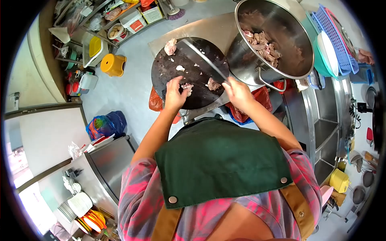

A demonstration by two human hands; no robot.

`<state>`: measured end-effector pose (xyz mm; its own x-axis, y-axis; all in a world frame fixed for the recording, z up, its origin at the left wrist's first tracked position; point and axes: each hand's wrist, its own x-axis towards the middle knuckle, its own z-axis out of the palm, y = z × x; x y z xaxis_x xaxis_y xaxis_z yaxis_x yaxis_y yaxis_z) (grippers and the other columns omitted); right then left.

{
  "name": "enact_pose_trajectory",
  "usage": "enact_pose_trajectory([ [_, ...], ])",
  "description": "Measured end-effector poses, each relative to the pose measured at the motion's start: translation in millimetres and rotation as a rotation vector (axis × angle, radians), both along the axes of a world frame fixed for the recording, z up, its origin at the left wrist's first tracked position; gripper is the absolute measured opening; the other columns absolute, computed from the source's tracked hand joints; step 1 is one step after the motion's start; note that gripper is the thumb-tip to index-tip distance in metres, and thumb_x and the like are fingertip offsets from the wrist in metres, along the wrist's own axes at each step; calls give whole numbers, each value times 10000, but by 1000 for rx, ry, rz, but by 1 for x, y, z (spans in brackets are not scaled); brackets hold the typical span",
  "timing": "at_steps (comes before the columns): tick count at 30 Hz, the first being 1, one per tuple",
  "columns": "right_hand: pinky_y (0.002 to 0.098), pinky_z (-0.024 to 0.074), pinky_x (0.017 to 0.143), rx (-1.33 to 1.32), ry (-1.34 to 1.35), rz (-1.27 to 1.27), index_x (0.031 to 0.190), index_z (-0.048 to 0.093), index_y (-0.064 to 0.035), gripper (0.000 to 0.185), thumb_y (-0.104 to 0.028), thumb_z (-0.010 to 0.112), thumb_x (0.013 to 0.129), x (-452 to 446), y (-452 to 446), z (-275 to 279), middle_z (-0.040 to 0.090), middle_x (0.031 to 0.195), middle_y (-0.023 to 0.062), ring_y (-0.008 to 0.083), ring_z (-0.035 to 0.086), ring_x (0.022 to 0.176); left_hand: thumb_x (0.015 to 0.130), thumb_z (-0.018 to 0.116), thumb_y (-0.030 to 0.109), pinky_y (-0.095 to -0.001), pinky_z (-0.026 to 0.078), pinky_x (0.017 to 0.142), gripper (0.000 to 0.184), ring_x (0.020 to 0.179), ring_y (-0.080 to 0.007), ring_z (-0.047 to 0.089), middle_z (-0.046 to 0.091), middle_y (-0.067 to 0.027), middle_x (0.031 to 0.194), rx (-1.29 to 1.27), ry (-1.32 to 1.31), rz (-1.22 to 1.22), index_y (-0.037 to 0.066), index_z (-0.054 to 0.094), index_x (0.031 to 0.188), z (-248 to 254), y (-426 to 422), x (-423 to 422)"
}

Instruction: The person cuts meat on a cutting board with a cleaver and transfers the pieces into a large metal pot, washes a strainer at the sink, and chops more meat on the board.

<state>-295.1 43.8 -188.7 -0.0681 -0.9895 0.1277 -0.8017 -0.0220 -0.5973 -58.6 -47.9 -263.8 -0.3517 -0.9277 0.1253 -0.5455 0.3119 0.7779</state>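
A round dark chopping board (173, 68) lies below me with several pieces of raw meat on it. My right hand (240, 95) is closed around the handle of a long knife (206, 59), whose blade slants across the board to the upper left. My left hand (175, 95) is over the board's lower left edge, thumb and fingers apart, beside a small piece of meat (187, 88); whether it touches the piece I cannot tell. Another meat piece (213, 84) lies near the knife hand. A larger pale chunk (170, 47) sits at the upper left of the board.
Right of the board stands a large steel pot (245, 56) with chopped meat inside. Baskets and basins, including a blue basket (335, 38), are stacked beyond it. A red plastic bag (263, 98) is below the pot. A yellow stool (113, 65) stands on the floor at left.
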Motion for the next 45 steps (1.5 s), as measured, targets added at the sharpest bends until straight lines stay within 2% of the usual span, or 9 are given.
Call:
enact_pose_trajectory([
  [9, 458, 433, 557, -26, -101, -239, 833, 491, -45, 200, -234, 531, 889, -28, 50, 14, 578, 685, 189, 399, 572, 658, 665, 731, 239, -397, 440, 861, 535, 1042, -343, 510, 506, -148, 1112, -28, -287, -406, 74, 502, 1119, 12, 3, -95],
  [14, 460, 421, 544, 22, -128, -267, 829, 488, -42, 199, -226, 540, 884, -29, 65, -1, 569, 663, 189, 396, 567, 649, 703, 659, 173, -416, 491, 750, 318, 852, -382, 604, 612, -232, 896, 214, -198, -203, 50, 487, 941, 16, -17, -116],
  [17, 460, 413, 536, -13, -132, -260, 821, 486, -39, 204, -224, 548, 878, -29, 73, -4, 561, 645, 191, 392, 559, 625, 701, 691, 181, -344, 514, 657, 435, 784, -249, 633, 638, -153, 885, 212, -17, -101, 16, 507, 1058, -67, -66, -93],
  [24, 464, 419, 536, 64, -113, -255, 828, 488, -41, 211, -239, 540, 878, -29, 75, -8, 564, 634, 201, 392, 568, 623, 820, 552, 241, -310, 524, 645, 251, 754, -165, 597, 593, -57, 813, 1050, 282, 140, 32, 608, 947, -19, -107, -50],
  [27, 466, 425, 543, 114, -106, -231, 849, 487, -41, 217, -251, 528, 884, -29, 71, -12, 573, 648, 207, 400, 572, 637, 831, 550, 262, -315, 526, 680, 290, 763, -182, 602, 605, -72, 852, 965, 284, 189, 18, 607, 978, -16, -113, -46],
  [31, 472, 428, 561, 127, -165, -196, 874, 482, -29, 225, -251, 520, 889, -25, 66, -11, 577, 661, 215, 416, 567, 652, 752, 678, 280, -297, 506, 740, 428, 795, -185, 633, 654, -102, 874, 163, -129, -91, -4, 595, 1060, -1, -104, -46],
  [32, 472, 429, 566, 131, -165, -193, 874, 482, -24, 230, -251, 520, 889, -24, 65, -11, 577, 664, 218, 420, 566, 656, 701, 726, 276, -316, 490, 747, 412, 797, -218, 639, 659, -102, 824, 337, 84, -220, 30, 608, 1011, 20, -94, -50],
  [39, 476, 434, 587, 216, -182, -188, 874, 484, -9, 238, -244, 518, 888, -16, 55, -11, 579, 677, 230, 428, 566, 670, 706, 719, 382, -358, 478, 709, 373, 781, -279, 626, 645, -108, 783, 94, -389, -28, 78, 598, 884, 8, -84, -57],
  [45, 485, 447, 611, 281, -103, -164, 874, 490, -11, 222, -232, 513, 883, -17, 48, -8, 589, 679, 220, 422, 578, 688, 697, 656, 132, -360, 473, 743, 167, 874, -277, 579, 578, -77, 885, -215, -261, -250, 130, 644, 863, -12, -89, -41],
])
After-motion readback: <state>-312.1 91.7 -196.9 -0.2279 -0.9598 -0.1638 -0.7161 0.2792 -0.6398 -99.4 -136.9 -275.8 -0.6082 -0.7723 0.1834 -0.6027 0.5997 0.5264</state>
